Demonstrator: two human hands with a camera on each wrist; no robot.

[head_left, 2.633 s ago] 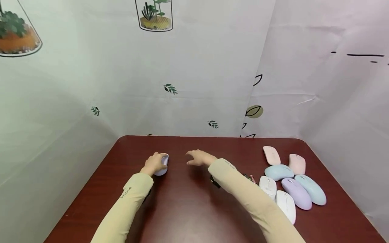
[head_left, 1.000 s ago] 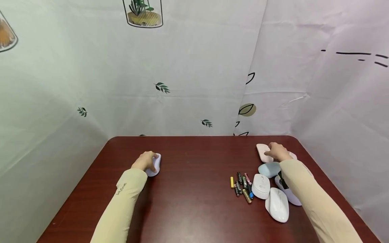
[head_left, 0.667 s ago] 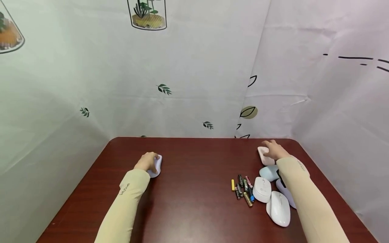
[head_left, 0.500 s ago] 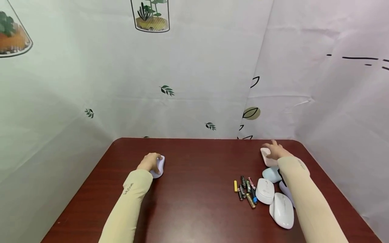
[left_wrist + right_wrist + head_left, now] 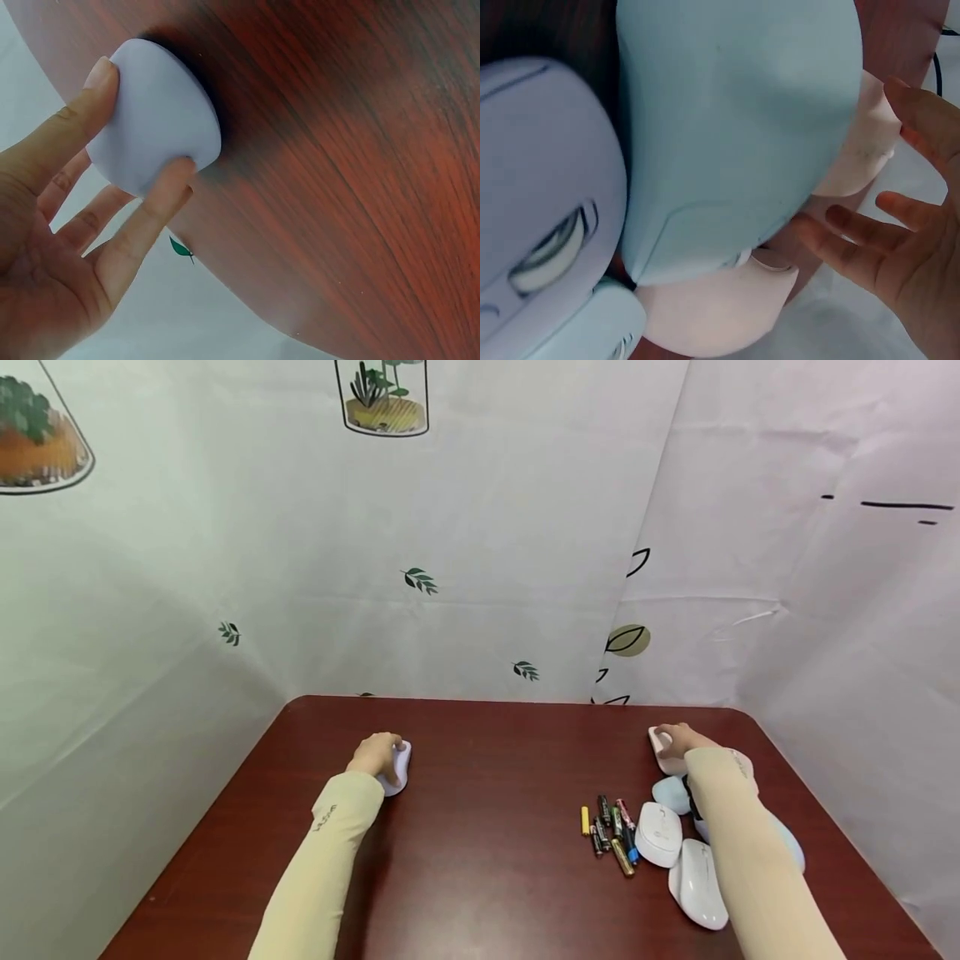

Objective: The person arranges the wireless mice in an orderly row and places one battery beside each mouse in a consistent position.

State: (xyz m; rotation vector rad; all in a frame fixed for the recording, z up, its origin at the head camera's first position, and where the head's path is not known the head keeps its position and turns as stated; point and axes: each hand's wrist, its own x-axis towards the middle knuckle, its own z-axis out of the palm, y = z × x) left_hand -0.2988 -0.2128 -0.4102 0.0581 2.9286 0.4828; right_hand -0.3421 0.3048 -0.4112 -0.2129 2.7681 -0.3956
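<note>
My left hand (image 5: 375, 756) grips a pale lavender computer mouse (image 5: 402, 768) on the left of the table. In the left wrist view its thumb and fingertips are on opposite sides of the mouse's smooth shell (image 5: 161, 112). On the far right, my right hand (image 5: 684, 739) is over a pink mouse (image 5: 670, 766). The right wrist view has that hand (image 5: 922, 255) with fingers spread and mostly straight, the thumb tip beside a pink mouse (image 5: 870, 142). A light blue mouse (image 5: 735, 135) partly covers the view, so contact there is unclear.
White mice (image 5: 659, 835), a light blue mouse (image 5: 671, 793) and another light blue one (image 5: 789, 843) crowd around the right sleeve (image 5: 738, 860). Several small batteries (image 5: 618, 835) lie left of them. The dark red table (image 5: 480, 818) meets a patterned white backdrop (image 5: 480, 527).
My right hand has gone from mid-table to the far-right pink mouse, and its raised fingers have since lowered over it. The left hand stays at the lavender mouse. The head view shifts slightly.
</note>
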